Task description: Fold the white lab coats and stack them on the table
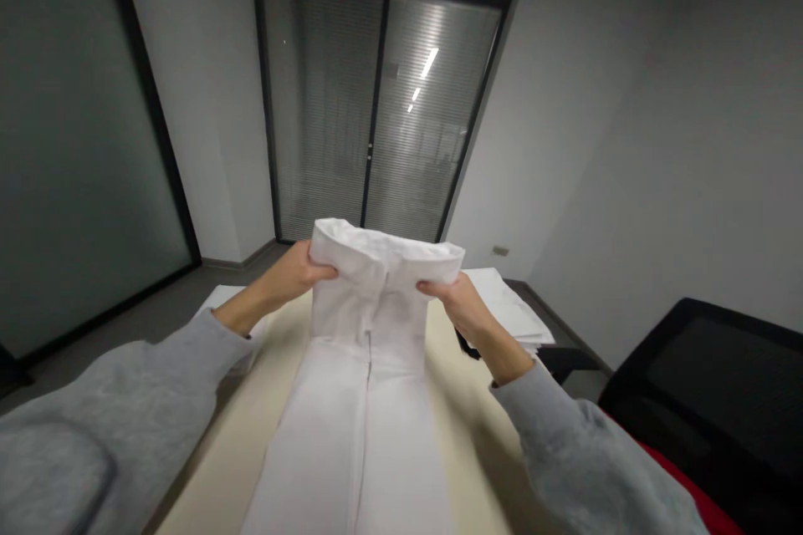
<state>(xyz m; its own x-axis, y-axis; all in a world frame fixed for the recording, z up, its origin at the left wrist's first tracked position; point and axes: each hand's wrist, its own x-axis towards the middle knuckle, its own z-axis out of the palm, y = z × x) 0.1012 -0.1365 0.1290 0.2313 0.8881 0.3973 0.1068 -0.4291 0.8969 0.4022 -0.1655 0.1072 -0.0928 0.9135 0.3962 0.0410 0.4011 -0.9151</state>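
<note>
A long white garment (370, 401) runs up the middle of the table, with a seam or opening down its centre. Its exact kind is hard to tell. The far end is lifted off the surface and folded over along the top. My left hand (307, 267) grips the upper left corner, thumb in front and the other fingers hidden behind the cloth. At the upper right corner, my right hand (455, 294) pinches the cloth in the same way. Between both hands the cloth is held spread.
The garment lies on a cream-coloured table (467, 443). A stack of folded white cloth (505, 305) sits at the far right, and more white material (222, 295) is at the left edge. A black mesh chair (721, 384) stands close on the right. Glass doors (376, 109) are beyond.
</note>
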